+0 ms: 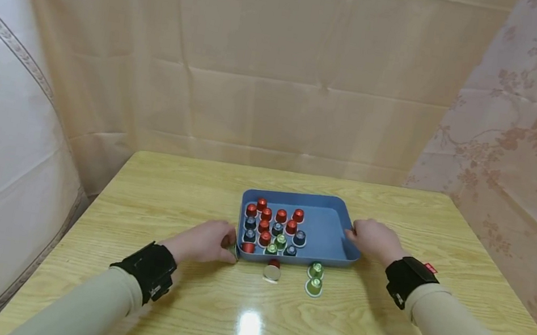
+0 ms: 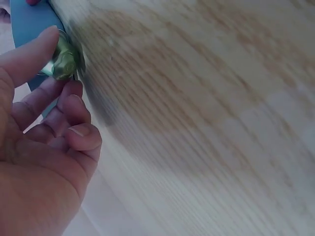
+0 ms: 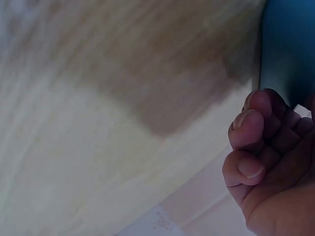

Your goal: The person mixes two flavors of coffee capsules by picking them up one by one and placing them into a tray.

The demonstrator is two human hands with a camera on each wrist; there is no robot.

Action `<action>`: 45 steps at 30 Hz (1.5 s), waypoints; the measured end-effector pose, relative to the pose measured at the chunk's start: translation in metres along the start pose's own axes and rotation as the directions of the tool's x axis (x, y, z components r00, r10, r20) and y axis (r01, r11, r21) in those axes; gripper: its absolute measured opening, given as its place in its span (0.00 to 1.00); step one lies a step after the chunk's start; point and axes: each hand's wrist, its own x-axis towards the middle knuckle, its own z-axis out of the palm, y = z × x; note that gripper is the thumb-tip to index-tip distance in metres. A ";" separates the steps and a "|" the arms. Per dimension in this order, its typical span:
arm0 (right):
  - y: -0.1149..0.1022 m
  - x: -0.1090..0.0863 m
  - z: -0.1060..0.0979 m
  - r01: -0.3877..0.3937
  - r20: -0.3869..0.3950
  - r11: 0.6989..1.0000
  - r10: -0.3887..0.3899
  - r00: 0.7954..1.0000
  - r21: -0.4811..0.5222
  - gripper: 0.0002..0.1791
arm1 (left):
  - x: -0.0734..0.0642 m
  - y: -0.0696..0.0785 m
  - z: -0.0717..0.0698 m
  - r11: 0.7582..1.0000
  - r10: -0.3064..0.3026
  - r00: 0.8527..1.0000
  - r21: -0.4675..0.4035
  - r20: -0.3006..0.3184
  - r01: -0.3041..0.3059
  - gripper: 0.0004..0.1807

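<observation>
A blue tray [image 1: 327, 227] lies on the table with several red, dark blue and green coffee capsules gathered in its left half. At the tray's front left corner, my left hand [image 1: 204, 240] pinches a green coffee capsule [image 2: 66, 61] between thumb and index finger; the other fingers curl loosely. My right hand [image 1: 376, 239] grips the tray's right rim, its fingers curled outside the wall in the right wrist view. Just in front of the tray, a red capsule [image 1: 274, 263] lies on its side, pale lid [image 1: 271, 272] toward me. Two green capsules [image 1: 314, 286] stand to its right.
The light wooden table [image 1: 167, 188] reaches back to a beige cloth [image 1: 261, 75]. Pale cloths hang at the left and right, the right one [image 1: 535, 142] with a floral print. A bright reflection shows on the table's front part.
</observation>
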 end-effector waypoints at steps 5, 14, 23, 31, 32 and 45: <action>-0.002 -0.003 0.011 0.031 -0.062 0.999 -0.030 0.998 0.021 0.17 | -0.003 0.001 -0.002 1.000 0.005 1.000 0.002 -0.002 -0.005 0.14; -0.004 -0.005 0.020 0.010 -0.087 0.999 -0.005 0.996 0.049 0.13 | -0.012 -0.003 -0.019 0.999 0.029 0.997 -0.022 -0.068 -0.030 0.14; -0.005 -0.006 0.021 -0.011 -0.083 0.998 0.015 0.996 0.058 0.13 | -0.012 -0.004 -0.042 0.999 0.028 0.990 -0.038 -0.139 -0.034 0.16; -0.008 -0.006 0.022 -0.007 -0.111 0.999 0.013 0.994 0.051 0.12 | -0.001 0.010 -0.057 0.994 0.103 0.971 -0.013 -0.216 -0.108 0.13; -0.008 -0.006 0.022 -0.003 -0.114 0.999 0.008 0.993 0.050 0.12 | 0.002 0.012 -0.058 0.994 0.108 0.970 -0.005 -0.219 -0.112 0.13; -0.009 -0.004 0.021 -0.064 -0.043 0.996 0.066 0.997 0.056 0.11 | 0.036 0.027 -0.067 0.998 0.055 0.974 0.055 -0.220 -0.044 0.12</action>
